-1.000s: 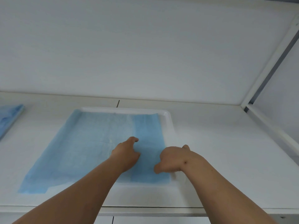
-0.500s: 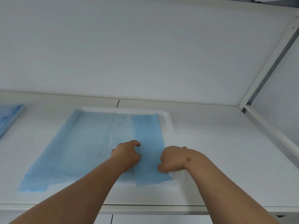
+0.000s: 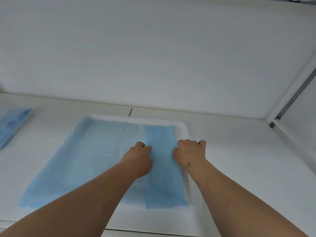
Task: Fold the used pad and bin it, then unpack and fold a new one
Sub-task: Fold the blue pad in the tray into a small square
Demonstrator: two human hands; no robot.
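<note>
Blue quilted pad (image 3: 95, 161), folded strip under curled left hand (image 3: 139, 159)

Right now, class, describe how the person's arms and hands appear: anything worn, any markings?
Both forearms are bare, no sleeves in view. The left hand and right hand wear no gloves, rings or watch. A small dark mark sits near the right wrist.

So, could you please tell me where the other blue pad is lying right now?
In the head view, the other blue pad lies on the white table at the far left edge, well left of the tray and both hands.
</note>
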